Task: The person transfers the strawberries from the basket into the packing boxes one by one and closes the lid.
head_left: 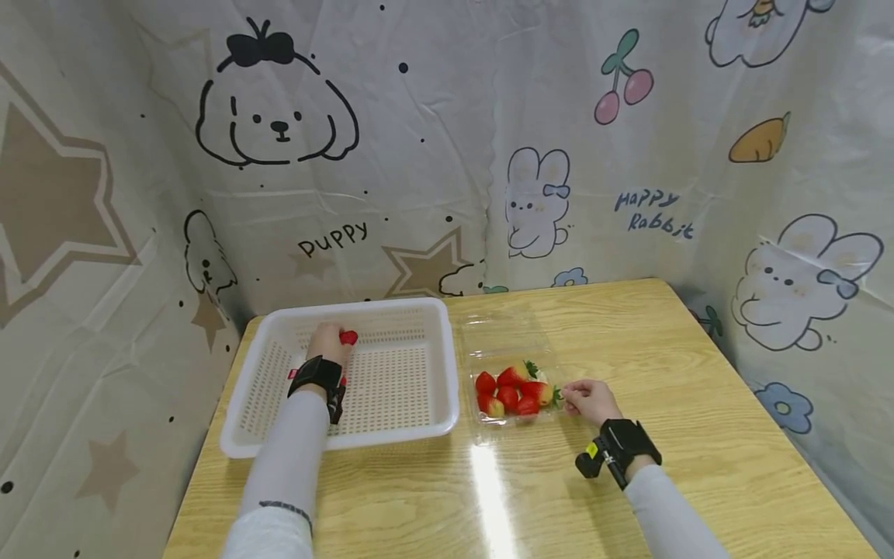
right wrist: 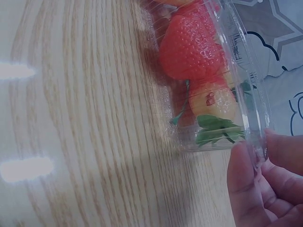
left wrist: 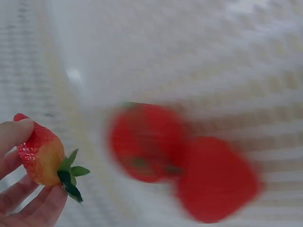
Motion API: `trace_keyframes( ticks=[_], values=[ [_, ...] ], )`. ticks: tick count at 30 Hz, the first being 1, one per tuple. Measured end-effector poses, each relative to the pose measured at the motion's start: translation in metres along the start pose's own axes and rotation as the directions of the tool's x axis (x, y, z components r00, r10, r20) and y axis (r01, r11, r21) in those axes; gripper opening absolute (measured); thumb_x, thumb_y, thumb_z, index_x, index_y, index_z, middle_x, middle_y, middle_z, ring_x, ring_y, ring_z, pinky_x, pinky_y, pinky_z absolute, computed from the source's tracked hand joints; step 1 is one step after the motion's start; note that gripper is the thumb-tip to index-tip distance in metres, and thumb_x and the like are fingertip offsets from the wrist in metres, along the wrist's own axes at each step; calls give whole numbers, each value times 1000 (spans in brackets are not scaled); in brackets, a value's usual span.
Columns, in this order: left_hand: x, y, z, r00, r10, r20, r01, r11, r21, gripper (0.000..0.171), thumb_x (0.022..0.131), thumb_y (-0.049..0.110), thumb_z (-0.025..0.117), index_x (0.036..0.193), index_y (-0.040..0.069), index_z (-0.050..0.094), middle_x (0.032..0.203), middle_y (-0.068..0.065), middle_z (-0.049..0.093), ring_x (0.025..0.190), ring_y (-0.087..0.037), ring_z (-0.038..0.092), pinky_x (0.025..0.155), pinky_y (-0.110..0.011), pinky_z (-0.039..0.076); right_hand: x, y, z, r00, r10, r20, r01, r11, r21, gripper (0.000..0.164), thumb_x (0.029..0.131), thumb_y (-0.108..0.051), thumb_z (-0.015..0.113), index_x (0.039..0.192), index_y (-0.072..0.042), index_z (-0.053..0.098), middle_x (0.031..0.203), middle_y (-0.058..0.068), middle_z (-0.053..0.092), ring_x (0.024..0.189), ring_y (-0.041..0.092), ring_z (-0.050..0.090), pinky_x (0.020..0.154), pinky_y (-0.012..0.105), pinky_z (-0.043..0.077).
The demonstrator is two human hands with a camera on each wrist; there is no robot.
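My left hand (head_left: 328,342) is inside the white basket (head_left: 391,432), its fingers and thumb gripping a strawberry (left wrist: 42,158) with green leaves at one end. Two more strawberries, blurred in the left wrist view, lie on the basket floor beside it; the nearer one (left wrist: 218,182) is plain red. At the right, my right hand (head_left: 592,401) pinches the rim corner of a clear plastic box (right wrist: 189,144) between thumb and fingers. Several red strawberries (head_left: 507,398) with green leaves fill the box, whose clear lid (head_left: 503,330) lies folded back behind it.
Basket and box stand side by side on a wooden table (head_left: 391,497). A patterned curtain (head_left: 433,116) hangs behind the table and along both sides. The basket's raised walls surround the left hand.
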State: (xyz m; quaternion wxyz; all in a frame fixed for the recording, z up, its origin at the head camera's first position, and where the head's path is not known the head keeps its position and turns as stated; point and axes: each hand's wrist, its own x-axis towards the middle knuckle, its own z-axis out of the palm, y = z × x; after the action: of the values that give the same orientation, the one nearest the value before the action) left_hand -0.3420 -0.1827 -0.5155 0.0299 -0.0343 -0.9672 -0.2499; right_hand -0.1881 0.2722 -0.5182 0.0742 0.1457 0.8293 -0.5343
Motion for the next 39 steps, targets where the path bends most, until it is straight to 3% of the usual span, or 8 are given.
trace_keyframes(
  ticks=[3,9,13,18,27,33,39],
  values=[
    [-5,37,-22,995,78,-63,-77,997,13,33,80,10,66,104,-11,59,99,-29,55,89,-42,54,79,-48,44,-1,1,0,1000,-1,1,1,1000,-4,25,90,-6,55,106,14,57,83,20,64,65,14,61,66,35,53],
    [-1,92,-44,971,191,-145,-200,979,-50,35,83,11,64,114,-5,57,109,-25,53,97,-39,54,84,-46,45,0,1,0,1000,-9,2,9,1000,-5,26,90,-6,55,106,14,57,81,18,64,65,14,61,65,34,53],
    [-4,137,-51,954,258,-156,-274,957,-93,35,83,12,66,114,-2,59,112,-22,54,101,-35,54,87,-43,45,0,2,0,1000,-6,3,6,1000,-5,26,90,-6,55,106,14,56,81,18,64,65,14,61,66,35,53],
    [-10,188,-48,928,347,-135,-363,923,-129,36,82,12,67,115,1,59,112,-18,54,101,-30,55,86,-37,47,1,2,0,1000,2,0,-2,1000,-2,25,90,-6,55,106,13,57,82,17,64,65,13,61,66,34,53],
    [-19,254,-12,861,501,-83,-507,857,-91,35,81,16,69,113,4,62,107,-13,56,95,-25,58,81,-31,48,0,-1,-1,1000,-11,-6,11,1000,-9,25,90,-5,55,105,14,56,82,20,64,65,15,61,65,34,54],
    [-33,279,24,871,486,68,-481,874,-72,34,82,18,68,114,6,61,106,-10,57,90,-20,58,77,-26,48,-1,-1,0,1000,-14,-6,14,1000,-4,24,90,-5,55,104,15,57,80,20,64,63,12,60,65,35,53],
    [-54,291,61,861,451,234,-474,879,52,28,80,17,70,106,7,65,97,-8,59,82,-17,57,72,-22,46,1,2,0,1000,-11,4,11,1000,-16,26,91,-6,54,106,14,56,87,23,63,66,14,61,66,34,53]
  ],
)
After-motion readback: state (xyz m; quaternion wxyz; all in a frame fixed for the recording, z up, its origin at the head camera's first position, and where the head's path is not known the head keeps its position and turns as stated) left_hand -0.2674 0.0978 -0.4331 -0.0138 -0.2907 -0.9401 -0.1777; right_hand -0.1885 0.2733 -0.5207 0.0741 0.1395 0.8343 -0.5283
